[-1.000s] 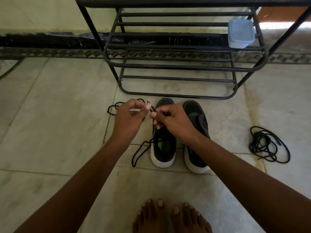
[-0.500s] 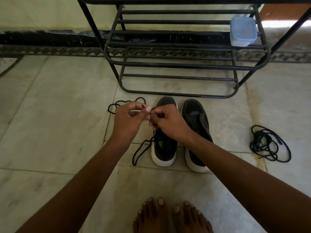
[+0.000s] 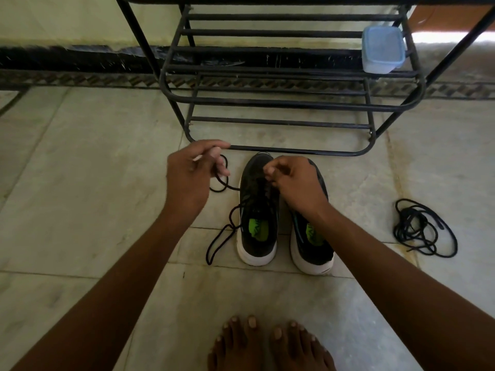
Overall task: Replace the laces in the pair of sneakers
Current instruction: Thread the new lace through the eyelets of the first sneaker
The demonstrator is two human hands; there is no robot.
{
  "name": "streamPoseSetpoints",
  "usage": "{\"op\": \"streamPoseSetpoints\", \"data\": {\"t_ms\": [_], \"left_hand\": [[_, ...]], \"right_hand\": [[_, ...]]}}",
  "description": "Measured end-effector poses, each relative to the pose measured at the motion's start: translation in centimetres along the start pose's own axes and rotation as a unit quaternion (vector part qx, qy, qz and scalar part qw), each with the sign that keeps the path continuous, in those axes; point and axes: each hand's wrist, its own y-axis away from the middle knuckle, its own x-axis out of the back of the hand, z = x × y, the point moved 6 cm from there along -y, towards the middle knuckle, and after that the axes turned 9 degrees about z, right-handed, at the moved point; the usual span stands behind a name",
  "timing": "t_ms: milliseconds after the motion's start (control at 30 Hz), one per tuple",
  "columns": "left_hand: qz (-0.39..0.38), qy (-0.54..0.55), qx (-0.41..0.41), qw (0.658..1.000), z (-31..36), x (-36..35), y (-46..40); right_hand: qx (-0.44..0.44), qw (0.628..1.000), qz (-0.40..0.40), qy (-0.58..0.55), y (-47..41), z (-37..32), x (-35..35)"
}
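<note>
On the marble floor [image 3: 80, 183], the left hand [image 3: 187, 178] has pulled the lace [image 3: 222, 183] it pinches away from the left sneaker [image 3: 257, 210], drawing slack through; the right hand [image 3: 294, 183] pinches lace at the eyelets.

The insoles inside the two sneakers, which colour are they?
Bright neon green insoles, with a darker printed mark, inside black sneakers with white soles. The head view shows it.

Black metal shoe rack [image 3: 281, 103] stands on pale marble floor [image 3: 80, 170].
</note>
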Motion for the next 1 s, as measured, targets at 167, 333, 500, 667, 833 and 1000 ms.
{"op": "streamPoseSetpoints", "data": {"t_ms": [167,333,500,667,833,1000], "left_hand": [[-0.133,-0.175,-0.012,0.975,-2.4,-5.7,-0.7],[-0.150,-0.215,0.014,0.965,-5.0,-9.1,-1.1],[-0.138,-0.262,0.020,0.955,-6.7,-10.5,-1.0],[-0.114,-0.262,0.026,0.958,-7.6,-10.5,-0.8],[-0.127,-0.281,-0.006,0.951,-7.5,-11.2,-0.6],[-0.085,-0.248,0.046,0.964,-8.6,-11.4,0.1]], "right_hand": [[-0.071,0.991,-0.037,0.111,-0.4,2.0,1.2],[-0.062,0.978,-0.106,0.167,0.5,3.1,0.1],[-0.055,0.982,-0.077,0.165,-0.3,3.7,0.2],[-0.034,0.979,-0.059,0.193,-0.6,3.3,-0.4],[-0.043,0.969,-0.074,0.234,-1.5,4.6,-1.1],[-0.052,0.967,-0.087,0.233,-1.9,4.8,-1.0]]}}
